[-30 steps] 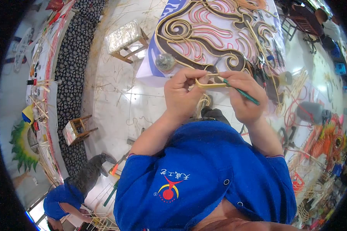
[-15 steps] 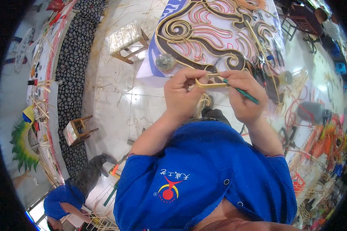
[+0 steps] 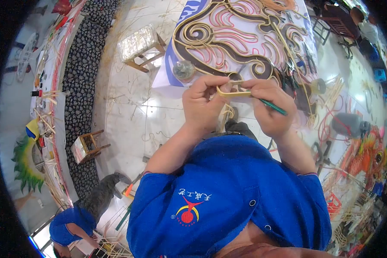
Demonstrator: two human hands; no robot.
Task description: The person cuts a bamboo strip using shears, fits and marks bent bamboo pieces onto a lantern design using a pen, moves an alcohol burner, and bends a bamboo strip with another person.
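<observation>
My left hand [image 3: 201,103] pinches the left, curved end of a thin bent bamboo strip [image 3: 237,93] between thumb and fingers. My right hand [image 3: 274,103] closes on the strip's right end. A slim green pen-like tool [image 3: 273,106] also lies in my right hand, its back end sticking out below the fingers; its tip is hidden. Both hands are held in front of the near edge of a table. On it lies a large scroll-shaped bamboo frame [image 3: 202,36] over a drawing of dark bands and pink lines. A clear jar [image 3: 184,70] stands beyond my left hand.
Metal-topped stool [image 3: 137,43] stands left of the table; a smaller wooden stool [image 3: 88,145] is nearer. A co-worker in blue [image 3: 73,223] bends over thin sticks at lower left. Tools [image 3: 303,71] lie on the table's right side. A grey container [image 3: 345,124] and an orange figure [image 3: 365,157] are at right.
The green tool's front part has gone out of sight behind my right fingers, which now rest on the strip's end. The co-worker's arm shifted slightly.
</observation>
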